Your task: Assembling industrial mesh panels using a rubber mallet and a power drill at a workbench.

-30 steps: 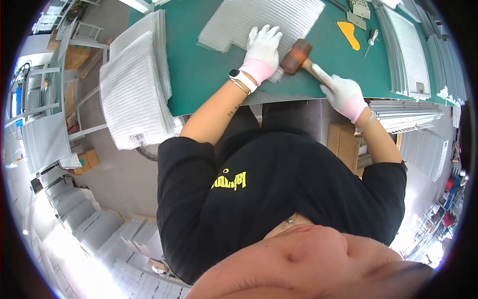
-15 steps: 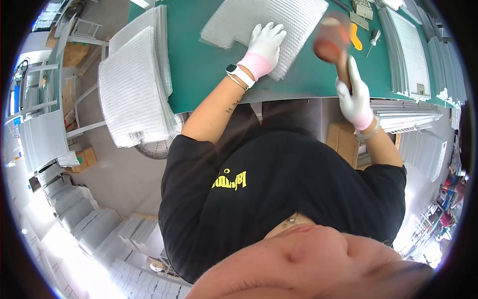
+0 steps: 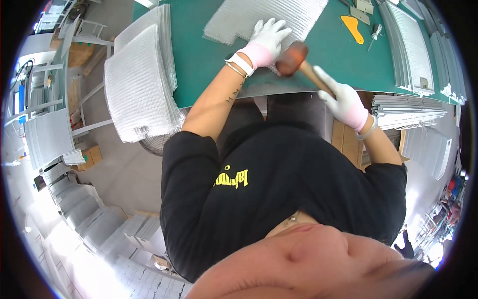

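Note:
My left hand, in a white glove with a pink cuff, lies with fingers spread on a silvery mesh sheet on the green table. That sheet has a notch cut into its near edge. In my right hand, gloved alike, is a mallet with a reddish-brown head and a wooden handle. The mallet head is over the near corner of the mesh, just right of my left wrist; it hides that corner. I cannot tell whether the head touches the sheet.
A stack of mesh sheets overhangs the left side of the green table. To the right lie a yellow scraper, a screwdriver and grey metal pieces. Further right stand stacked framed panels. A cardboard box sits below the table edge.
My right hand has swung the mallet down and to the left, from above the bare table to the mesh's near corner. My left hand stays on the sheet.

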Demonstrator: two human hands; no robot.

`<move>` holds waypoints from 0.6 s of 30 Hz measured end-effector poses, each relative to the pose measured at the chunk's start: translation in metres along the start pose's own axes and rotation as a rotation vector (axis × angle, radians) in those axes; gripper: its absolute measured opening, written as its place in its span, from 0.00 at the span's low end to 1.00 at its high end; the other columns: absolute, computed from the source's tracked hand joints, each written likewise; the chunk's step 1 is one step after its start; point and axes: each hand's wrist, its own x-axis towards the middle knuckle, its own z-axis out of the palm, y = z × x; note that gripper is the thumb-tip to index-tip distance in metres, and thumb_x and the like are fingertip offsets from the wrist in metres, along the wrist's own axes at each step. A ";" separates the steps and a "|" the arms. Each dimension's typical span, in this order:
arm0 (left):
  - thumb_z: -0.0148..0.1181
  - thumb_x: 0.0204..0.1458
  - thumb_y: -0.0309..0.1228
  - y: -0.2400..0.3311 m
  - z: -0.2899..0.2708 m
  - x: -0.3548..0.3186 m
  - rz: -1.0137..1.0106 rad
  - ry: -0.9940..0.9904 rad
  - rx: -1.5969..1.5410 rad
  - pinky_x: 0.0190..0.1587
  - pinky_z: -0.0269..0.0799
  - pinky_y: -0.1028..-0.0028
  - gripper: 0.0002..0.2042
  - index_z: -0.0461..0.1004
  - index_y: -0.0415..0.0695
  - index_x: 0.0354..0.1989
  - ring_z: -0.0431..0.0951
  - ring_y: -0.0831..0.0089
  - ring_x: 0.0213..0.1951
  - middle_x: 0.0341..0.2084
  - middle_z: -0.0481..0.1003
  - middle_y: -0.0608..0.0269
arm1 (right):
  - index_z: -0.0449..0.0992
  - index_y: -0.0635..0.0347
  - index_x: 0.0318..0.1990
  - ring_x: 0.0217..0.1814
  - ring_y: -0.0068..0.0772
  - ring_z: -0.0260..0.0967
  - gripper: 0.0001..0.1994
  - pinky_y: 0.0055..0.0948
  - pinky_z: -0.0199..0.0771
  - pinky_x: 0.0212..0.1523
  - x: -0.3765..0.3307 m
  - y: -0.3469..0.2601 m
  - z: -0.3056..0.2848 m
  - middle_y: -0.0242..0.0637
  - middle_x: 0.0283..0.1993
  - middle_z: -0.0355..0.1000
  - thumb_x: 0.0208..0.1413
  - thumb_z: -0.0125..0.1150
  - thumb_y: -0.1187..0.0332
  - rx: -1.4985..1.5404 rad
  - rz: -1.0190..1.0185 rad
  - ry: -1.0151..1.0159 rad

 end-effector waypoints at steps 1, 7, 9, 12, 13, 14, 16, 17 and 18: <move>0.51 0.54 0.23 0.000 -0.014 0.008 0.005 0.011 0.007 0.71 0.49 0.47 0.26 0.67 0.49 0.64 0.58 0.51 0.70 0.66 0.64 0.56 | 0.61 0.51 0.71 0.46 0.56 0.76 0.30 0.40 0.76 0.51 -0.003 0.013 0.001 0.53 0.48 0.77 0.60 0.59 0.66 0.024 -0.009 0.115; 0.69 0.44 0.42 0.026 -0.096 0.009 0.454 -0.427 0.217 0.73 0.49 0.55 0.39 0.64 0.49 0.67 0.56 0.57 0.72 0.68 0.61 0.57 | 0.55 0.58 0.74 0.38 0.24 0.71 0.31 0.23 0.72 0.42 -0.044 0.040 0.006 0.39 0.45 0.75 0.63 0.51 0.77 0.432 0.283 0.485; 0.68 0.43 0.45 0.021 -0.100 0.011 0.585 -0.460 0.260 0.73 0.49 0.55 0.40 0.63 0.50 0.68 0.56 0.57 0.72 0.69 0.61 0.56 | 0.52 0.54 0.76 0.26 0.09 0.54 0.33 0.14 0.63 0.28 -0.053 0.036 0.015 0.22 0.30 0.64 0.64 0.48 0.79 0.647 0.376 0.503; 0.66 0.44 0.52 0.003 -0.075 0.014 0.868 -0.423 0.211 0.74 0.47 0.53 0.41 0.63 0.51 0.68 0.57 0.56 0.71 0.69 0.60 0.53 | 0.53 0.54 0.76 0.25 0.11 0.57 0.33 0.16 0.65 0.28 -0.073 0.043 0.030 0.22 0.30 0.66 0.64 0.52 0.76 0.676 0.388 0.432; 0.66 0.45 0.52 0.005 -0.062 0.017 0.920 -0.419 0.112 0.73 0.47 0.52 0.39 0.64 0.51 0.68 0.57 0.56 0.71 0.69 0.60 0.53 | 0.53 0.53 0.76 0.25 0.12 0.58 0.33 0.18 0.65 0.27 -0.078 0.040 0.034 0.24 0.30 0.67 0.64 0.53 0.74 0.730 0.430 0.415; 0.65 0.46 0.51 0.012 -0.054 0.022 0.971 -0.416 0.013 0.73 0.47 0.51 0.38 0.65 0.51 0.67 0.58 0.56 0.71 0.69 0.60 0.53 | 0.53 0.52 0.76 0.24 0.13 0.59 0.32 0.19 0.66 0.27 -0.085 0.042 0.039 0.25 0.29 0.68 0.64 0.53 0.73 0.696 0.442 0.404; 0.60 0.52 0.49 0.033 -0.032 0.017 0.917 -0.368 0.014 0.73 0.46 0.49 0.33 0.66 0.50 0.67 0.58 0.56 0.70 0.69 0.60 0.53 | 0.54 0.52 0.76 0.24 0.14 0.59 0.32 0.19 0.66 0.26 -0.096 0.045 0.046 0.26 0.28 0.67 0.64 0.53 0.72 0.719 0.449 0.396; 0.59 0.53 0.49 0.043 -0.022 0.011 0.848 -0.323 -0.013 0.73 0.46 0.49 0.32 0.66 0.49 0.66 0.59 0.56 0.70 0.69 0.61 0.53 | 0.54 0.52 0.76 0.23 0.14 0.58 0.32 0.20 0.66 0.26 -0.098 0.042 0.045 0.26 0.28 0.67 0.64 0.53 0.72 0.726 0.468 0.390; 0.58 0.54 0.48 0.057 -0.015 0.007 0.780 -0.278 -0.043 0.73 0.46 0.49 0.31 0.67 0.48 0.65 0.59 0.56 0.70 0.68 0.62 0.54 | 0.54 0.52 0.76 0.23 0.14 0.58 0.32 0.20 0.66 0.26 -0.100 0.042 0.046 0.26 0.28 0.67 0.64 0.53 0.72 0.729 0.469 0.401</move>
